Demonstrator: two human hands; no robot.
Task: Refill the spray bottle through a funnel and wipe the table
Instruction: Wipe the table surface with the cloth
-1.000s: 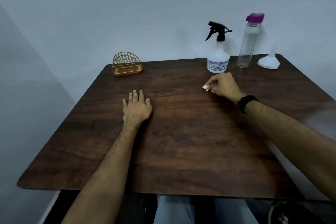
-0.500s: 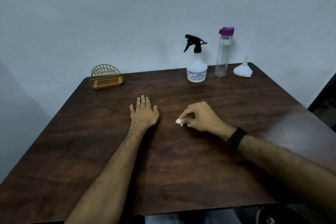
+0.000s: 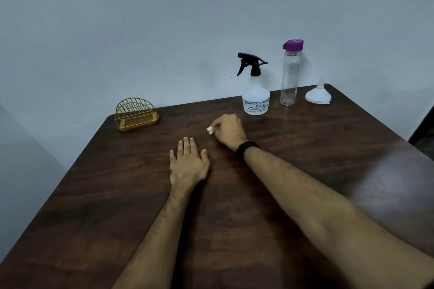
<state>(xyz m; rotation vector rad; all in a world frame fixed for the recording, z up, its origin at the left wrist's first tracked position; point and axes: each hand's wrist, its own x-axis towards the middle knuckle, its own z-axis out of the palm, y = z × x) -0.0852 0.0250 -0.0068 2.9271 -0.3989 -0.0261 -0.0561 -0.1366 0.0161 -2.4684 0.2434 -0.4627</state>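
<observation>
Wiping of the table (image 3: pixel 305 171) under way with a small white wad (image 3: pixel 209 130).

Right hand (image 3: pixel 229 130) sits on the far-centre tabletop, fingers curled around the white wad, of which only a small bit shows at the hand's left side, against the wood; a black band (image 3: pixel 246 146) is on that wrist. Left hand (image 3: pixel 187 164) lies flat, palm down, fingers straight and relaxed, just near and left of the right hand, holding nothing. Spray bottle (image 3: pixel 256 98), black trigger head on, stands upright at the far edge, just beyond the right hand. Clear bottle with purple cap (image 3: pixel 291 73) stands beside it on the right; white funnel (image 3: pixel 318 95) rests wide end down at the far right corner. Gold wire holder (image 3: pixel 136 114) sits at the far left corner, well apart from the rest.
</observation>
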